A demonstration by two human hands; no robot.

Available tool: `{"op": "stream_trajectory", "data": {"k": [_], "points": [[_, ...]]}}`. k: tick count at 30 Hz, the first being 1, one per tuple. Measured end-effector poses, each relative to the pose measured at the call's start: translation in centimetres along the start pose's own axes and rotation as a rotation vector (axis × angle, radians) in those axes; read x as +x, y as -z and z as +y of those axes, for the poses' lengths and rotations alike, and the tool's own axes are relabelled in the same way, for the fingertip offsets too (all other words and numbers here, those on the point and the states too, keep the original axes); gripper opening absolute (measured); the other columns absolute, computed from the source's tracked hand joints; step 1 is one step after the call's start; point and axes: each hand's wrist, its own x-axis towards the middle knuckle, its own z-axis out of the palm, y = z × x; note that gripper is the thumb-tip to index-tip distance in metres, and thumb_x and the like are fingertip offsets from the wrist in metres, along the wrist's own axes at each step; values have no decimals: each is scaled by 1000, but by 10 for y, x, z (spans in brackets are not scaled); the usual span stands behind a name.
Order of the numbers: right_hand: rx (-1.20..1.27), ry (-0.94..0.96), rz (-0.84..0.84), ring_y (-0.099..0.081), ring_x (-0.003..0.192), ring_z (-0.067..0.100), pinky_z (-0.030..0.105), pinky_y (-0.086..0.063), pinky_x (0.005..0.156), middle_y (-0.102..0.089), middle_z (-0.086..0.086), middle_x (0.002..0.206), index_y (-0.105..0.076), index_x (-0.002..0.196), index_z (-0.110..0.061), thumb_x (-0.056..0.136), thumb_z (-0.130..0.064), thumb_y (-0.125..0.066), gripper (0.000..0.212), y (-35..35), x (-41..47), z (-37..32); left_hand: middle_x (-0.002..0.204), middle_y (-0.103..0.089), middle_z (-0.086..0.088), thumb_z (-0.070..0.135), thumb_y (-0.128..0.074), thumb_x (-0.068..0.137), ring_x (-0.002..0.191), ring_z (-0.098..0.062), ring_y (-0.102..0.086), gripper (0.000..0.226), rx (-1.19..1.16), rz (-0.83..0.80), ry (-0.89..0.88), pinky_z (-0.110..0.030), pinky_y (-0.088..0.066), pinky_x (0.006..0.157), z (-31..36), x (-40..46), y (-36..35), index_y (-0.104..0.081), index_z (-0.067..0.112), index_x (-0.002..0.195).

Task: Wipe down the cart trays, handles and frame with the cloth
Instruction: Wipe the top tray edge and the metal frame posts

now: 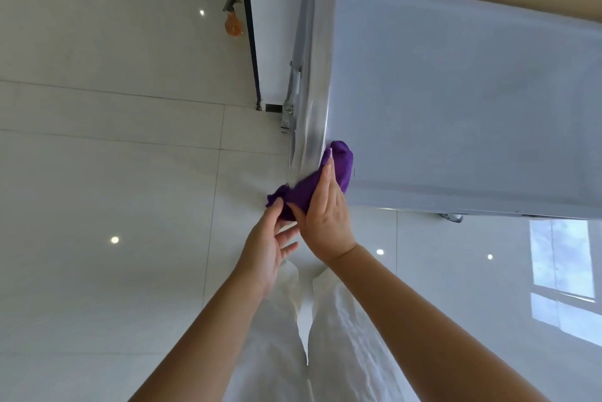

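Observation:
The steel cart's top tray [456,102] fills the right of the view, with its rounded metal handle bar [317,76] running along the tray's left edge. A purple cloth [342,159] is wrapped over the near end of that bar. My right hand [327,216] lies on the cloth with straight fingers and presses it against the bar. My left hand [270,245] is just left of it, fingers relaxed, its thumb tip touching the cloth's loose lower corner.
An orange spray bottle [233,19] stands on the glossy tile floor at the upper left, beside a dark-edged white panel [250,43]. A caster [451,216] shows under the tray's near edge. My white trousers fill the bottom centre.

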Motion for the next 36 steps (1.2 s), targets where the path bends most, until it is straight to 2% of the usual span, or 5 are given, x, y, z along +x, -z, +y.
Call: {"op": "stream_trajectory", "data": {"k": [9, 14, 26, 30, 36], "points": [[-500, 336, -725, -44, 131, 28, 46, -26, 107, -48, 6, 141, -42, 140, -11, 61, -8, -74, 86, 77, -6, 57, 102, -60, -3, 25, -52, 92, 94, -17, -58, 8, 442, 115, 37, -32, -43, 84, -6, -3, -10, -57, 19, 89], [-253, -177, -582, -8, 145, 27, 28, -6, 113, -14, 13, 156, -10, 148, -1, 90, -8, -55, 74, 73, 20, 43, 107, -62, -5, 28, -51, 92, 102, -19, -59, 18, 593, 25, -4, -31, -41, 84, -9, -7, -25, -58, 17, 105], [-391, -11, -946, 8, 145, 30, 43, 2, 116, 7, 6, 159, -6, 151, -22, 87, -38, -55, 82, 61, 32, 39, 111, -57, 4, 10, -48, 88, 102, -14, -54, 28, 1081, 75, -455, -28, -44, 87, -18, -15, -12, -57, 12, 114], [-513, -1, -691, -40, 131, 42, 49, -35, 105, -41, 21, 143, -48, 137, -22, 85, -45, -50, 57, 41, 16, 38, 103, -53, -3, 0, -47, 73, 92, -19, -53, 37, 1046, 38, -940, -25, -47, 80, -16, -16, -35, -56, 3, 109], [-579, 7, -423, -53, 123, 24, 37, -28, 107, -56, 8, 133, -29, 137, -11, 87, -28, -34, 54, 28, -2, 46, 156, -3, -10, 7, -30, 70, 135, 3, 10, 82, 1120, -135, -813, -7, 9, 107, -2, 16, -64, -5, 1, 147]]}}
